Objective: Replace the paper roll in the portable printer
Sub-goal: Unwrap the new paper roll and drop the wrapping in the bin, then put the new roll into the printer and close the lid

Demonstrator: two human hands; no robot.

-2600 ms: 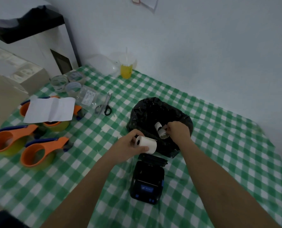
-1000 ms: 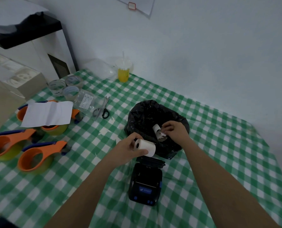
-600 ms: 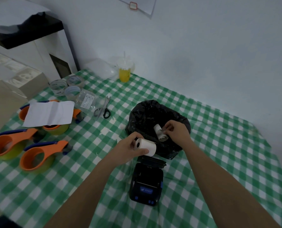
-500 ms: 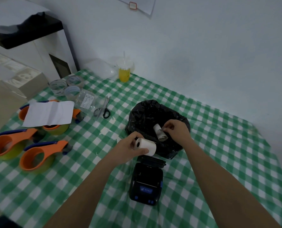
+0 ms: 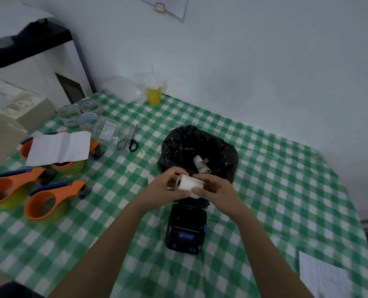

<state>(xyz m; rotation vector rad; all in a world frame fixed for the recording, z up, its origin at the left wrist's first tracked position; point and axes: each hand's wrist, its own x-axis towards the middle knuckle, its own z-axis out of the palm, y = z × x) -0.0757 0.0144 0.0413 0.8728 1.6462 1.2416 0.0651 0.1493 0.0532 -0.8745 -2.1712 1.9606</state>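
Observation:
A black portable printer (image 5: 186, 227) lies on the green checked tablecloth with its lid open toward the back. Just above it both hands hold a fresh white paper roll (image 5: 188, 183). My left hand (image 5: 168, 187) grips the roll's left end, and my right hand (image 5: 216, 186) pinches its right end and loose paper edge. Behind the hands stands a bin lined with a black bag (image 5: 226, 155), and an old used paper core (image 5: 201, 165) lies inside it.
Three orange tape dispensers (image 5: 47, 201) and a white sheet (image 5: 58, 147) sit at the left. Scissors (image 5: 129, 139), tape rolls (image 5: 80, 115) and a plastic pouch lie behind them. A yellow drink cup (image 5: 154, 91) stands by the wall. A printed sheet (image 5: 322, 276) lies at bottom right.
My right hand let go of the old core, which now lies in the black bag. That hand came back to the new roll, which both hands now hold over the printer.

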